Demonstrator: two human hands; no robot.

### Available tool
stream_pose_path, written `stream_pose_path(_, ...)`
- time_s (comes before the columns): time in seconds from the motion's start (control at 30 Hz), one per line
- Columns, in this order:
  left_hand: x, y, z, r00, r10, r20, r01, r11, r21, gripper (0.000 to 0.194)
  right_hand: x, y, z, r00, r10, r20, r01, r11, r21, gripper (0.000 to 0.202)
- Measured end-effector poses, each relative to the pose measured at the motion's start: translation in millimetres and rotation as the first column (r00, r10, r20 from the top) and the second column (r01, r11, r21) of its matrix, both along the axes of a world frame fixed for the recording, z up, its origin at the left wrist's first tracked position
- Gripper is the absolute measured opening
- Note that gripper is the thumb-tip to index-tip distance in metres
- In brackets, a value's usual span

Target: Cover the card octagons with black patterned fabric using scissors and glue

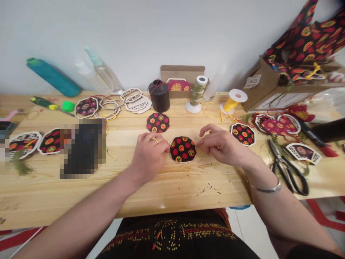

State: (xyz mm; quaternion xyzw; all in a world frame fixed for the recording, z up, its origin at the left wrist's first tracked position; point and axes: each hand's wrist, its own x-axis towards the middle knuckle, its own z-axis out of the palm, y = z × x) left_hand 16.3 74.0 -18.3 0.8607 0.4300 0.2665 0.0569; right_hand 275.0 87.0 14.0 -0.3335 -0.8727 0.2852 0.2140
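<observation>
The long bare left arm [88, 208] comes up from the bottom left corner. Its bare left hand [149, 156], with a thin, shiny gold ring [154, 140], has its back up and its fingers curled in. The long bare right arm [292, 216] bends in from the other side, with a thin silver bracelet [277, 186] near the wrist. The bare right hand [219, 144] has loosely bent fingers, and they point toward the left hand. The two hands are apart.
</observation>
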Motion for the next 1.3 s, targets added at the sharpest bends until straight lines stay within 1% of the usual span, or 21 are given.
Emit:
stream_pose_path(0.03,0.4,-0.3,0.2,1.0,0.018,0.014,-0.019,0.999,0.028,0.031,-1.6,-0.6,-0.4,1.0,0.0,-0.018,0.0,1.0,0.013,0.033)
stream_pose_path(0.07,1.1,-0.7,0.0,1.0,0.002,0.028,-0.003,0.999,0.048,0.032,-3.7,-1.3,-0.6,0.999,0.014,-0.03,-0.013,1.0,0.018,0.033)
stream_pose_path(0.17,3.3,-2.0,-2.2,0.985,-0.173,0.025,0.171,0.983,0.06,0.038,-10.9,-3.8,-1.0,0.995,0.101,-0.011,-0.101,0.995,0.007,0.032)
stream_pose_path(0.2,3.6,-2.3,-2.8,0.976,-0.218,0.006,0.217,0.975,0.049,0.039,-12.6,-4.4,-1.0,0.993,0.122,0.005,-0.122,0.993,-0.001,0.032)
stream_pose_path(0.23,3.6,-2.5,-3.1,0.973,-0.23,-0.017,0.23,0.973,0.032,0.039,-13.6,-4.7,-1.1,0.991,0.132,0.015,-0.132,0.991,-0.007,0.032)
stream_pose_path(0.27,3.2,-2.5,-2.9,0.978,-0.205,-0.041,0.206,0.978,0.018,0.036,-14.1,-4.9,-1.2,0.992,0.129,0.015,-0.129,0.992,-0.009,0.032)
stream_pose_path(0.33,2.0,-2.2,-1.2,0.994,-0.077,-0.075,0.078,0.997,0.01,0.031,-13.5,-4.7,-1.6,0.996,0.094,-0.002,-0.094,0.996,-0.004,0.033)
stream_pose_path(0.4,1.3,-2.2,0.9,0.996,0.056,-0.068,-0.054,0.998,0.031,0.03,-12.6,-4.3,-2.5,0.999,0.04,-0.025,-0.039,0.999,0.031,0.032)
stream_pose_path(0.43,1.5,-2.4,1.5,0.995,0.084,-0.048,-0.082,0.996,0.045,0.031,-12.4,-4.1,-3.2,0.999,0.015,-0.028,-0.014,0.999,0.052,0.032)
stream_pose_path(0.47,2.0,-2.8,1.5,0.997,0.07,-0.028,-0.069,0.996,0.054,0.033,-12.6,-4.0,-4.2,1.0,-0.002,-0.022,0.004,0.997,0.072,0.031)
stream_pose_path(0.53,4.0,-4.1,-0.4,0.999,-0.037,-0.019,0.039,0.998,0.058,0.041,-13.7,-3.9,-6.5,1.0,0.0,0.008,0.0,0.995,0.097,0.029)
stream_pose_path(0.6,6.1,-5.6,-4.1,0.985,-0.157,-0.066,0.16,0.986,0.039,0.049,-15.0,-4.0,-8.8,0.999,0.027,0.042,-0.031,0.994,0.102,0.027)
stream_pose_path(0.63,6.7,-6.1,-6.0,0.977,-0.188,-0.097,0.191,0.981,0.02,0.051,-15.5,-4.0,-9.5,0.998,0.037,0.053,-0.043,0.994,0.101,0.027)
stream_pose_path(0.67,7.0,-6.6,-7.5,0.974,-0.194,-0.12,0.196,0.981,0.002,0.051,-15.9,-4.0,-10.0,0.997,0.042,0.06,-0.048,0.994,0.095,0.027)
stream_pose_path(0.77,5.8,-6.3,-8.5,0.983,-0.14,-0.121,0.139,0.99,-0.017,0.049,-15.6,-3.5,-9.0,0.997,0.037,0.071,-0.041,0.997,0.063,0.028)
stream_pose_path(0.87,3.0,-4.3,-4.5,0.996,-0.023,-0.082,0.024,1.0,0.015,0.043,-13.8,-2.8,-7.1,0.997,0.032,0.064,-0.035,0.998,0.045,0.029)
stream_pose_path(0.97,0.8,-1.9,-0.2,0.992,0.117,-0.053,-0.113,0.992,0.063,0.038,-11.9,-2.7,-6.6,1.0,-0.008,0.03,0.006,0.997,0.075,0.029)
stream_pose_path(1.03,0.8,-1.5,1.4,0.985,0.17,-0.039,-0.166,0.982,0.089,0.037,-12.0,-3.3,-6.6,0.999,-0.031,0.016,0.029,0.994,0.104,0.029)
stream_pose_path(1.1,2.4,-2.5,1.8,0.985,0.172,-0.03,-0.169,0.982,0.091,0.037,-13.8,-4.3,-6.5,0.999,-0.017,0.033,0.013,0.993,0.118,0.028)
stream_pose_path(1.17,4.9,-4.3,1.3,0.99,0.142,-0.025,-0.14,0.988,0.065,0.034,-16.5,-5.3,-6.5,0.997,0.011,0.083,-0.02,0.994,0.111,0.027)
stream_pose_path(1.3,7.6,-6.0,-0.5,0.992,0.11,-0.065,-0.109,0.994,0.018,0.021,-19.5,-5.8,-7.6,0.99,0.025,0.142,-0.039,0.994,0.103,0.026)
